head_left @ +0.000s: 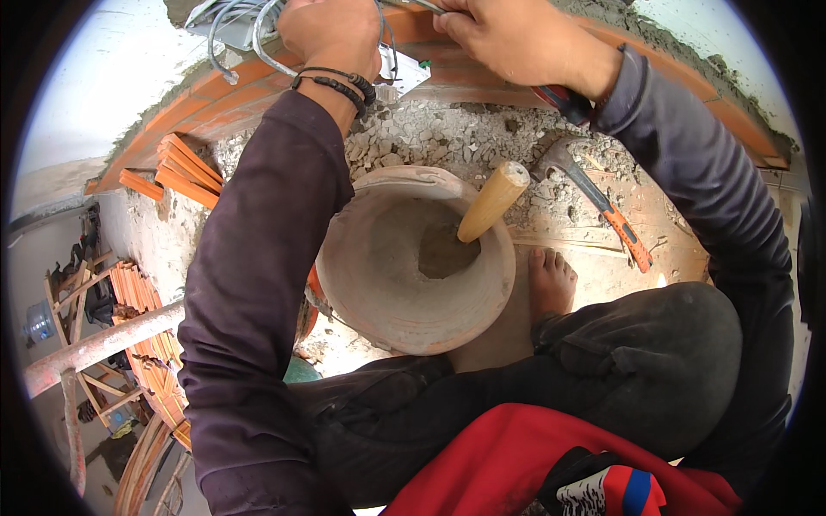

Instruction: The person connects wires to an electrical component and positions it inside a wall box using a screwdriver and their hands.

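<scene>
At the top edge, my left hand is closed beside a bundle of grey cables; its fingertips are cut off, and what they grip is hidden. My right hand pinches a thin grey strand that looks like a cable. Between and below the hands is a white plate with a small green part, set against the orange brick wall. In front of my body stands a mortar-crusted bucket, with grey material at its bottom and a tool's wooden handle leaning on the rim.
A claw hammer with an orange and black grip lies on the rubble to the right. My bare foot is beside the bucket. Orange brick pieces stand at the left, near a mortar-stained metal pole and stacked bricks.
</scene>
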Motion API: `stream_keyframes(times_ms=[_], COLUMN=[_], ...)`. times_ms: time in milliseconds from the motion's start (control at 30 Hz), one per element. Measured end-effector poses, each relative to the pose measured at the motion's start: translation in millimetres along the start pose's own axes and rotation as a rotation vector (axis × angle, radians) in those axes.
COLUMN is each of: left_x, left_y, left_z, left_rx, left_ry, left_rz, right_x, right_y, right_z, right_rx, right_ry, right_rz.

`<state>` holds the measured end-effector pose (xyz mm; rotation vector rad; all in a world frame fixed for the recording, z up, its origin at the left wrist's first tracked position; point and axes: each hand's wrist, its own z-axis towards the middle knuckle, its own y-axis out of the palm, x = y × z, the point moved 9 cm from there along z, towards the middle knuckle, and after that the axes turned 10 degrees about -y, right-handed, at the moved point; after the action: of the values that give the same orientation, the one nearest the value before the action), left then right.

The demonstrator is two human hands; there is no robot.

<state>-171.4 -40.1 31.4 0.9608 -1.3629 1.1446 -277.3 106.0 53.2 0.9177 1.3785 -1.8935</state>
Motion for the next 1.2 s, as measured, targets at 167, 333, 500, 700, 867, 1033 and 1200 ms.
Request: stream_keyframes(times_ms=[167, 333, 500, 700, 867, 1033, 1200], left_x=[7.5, -7.0, -14.9, -6.7, -3.8, -10.8, -15.8], left_y=[-5.0, -1.7, 0.0, -9.6, -14.4, -13.0, -3.5], left_z=[-2.4, 1.8, 12.9, 16.4, 17.9, 21.6, 14.4], left_rx=[0.028, -0.130, -0.178, -0.102, -0.096, -0.200, -0.287], left_ry=[0.044, -0.123, -0.094, 0.082, 0.191, 0.143, 0.008], left_rz=[0.075, -0.158, -0.222, 0.066, 0.209, 0.085, -0.080], right_x=[-5.3, -12.3, -20.1, -20.8, -16.3, -15.3, -15.0], right_y=[-0.2, 0.1, 6.0, 10.9, 9.2, 15.4, 17.3], right_z=[-10.2, -12.4, -12.6, -8.2, -6.7, 2.5, 1.5], right_rx=[-0.007, 0.006, -0.006, -0.027, -0.030, -0.041, -0.043], right_ry=[0.014, 0.022, 0.000, -0.020, -0.022, -0.030, -0.030], right_rz=[0.034, 0.040, 0.041, 0.042, 0.034, 0.036, 0.029])
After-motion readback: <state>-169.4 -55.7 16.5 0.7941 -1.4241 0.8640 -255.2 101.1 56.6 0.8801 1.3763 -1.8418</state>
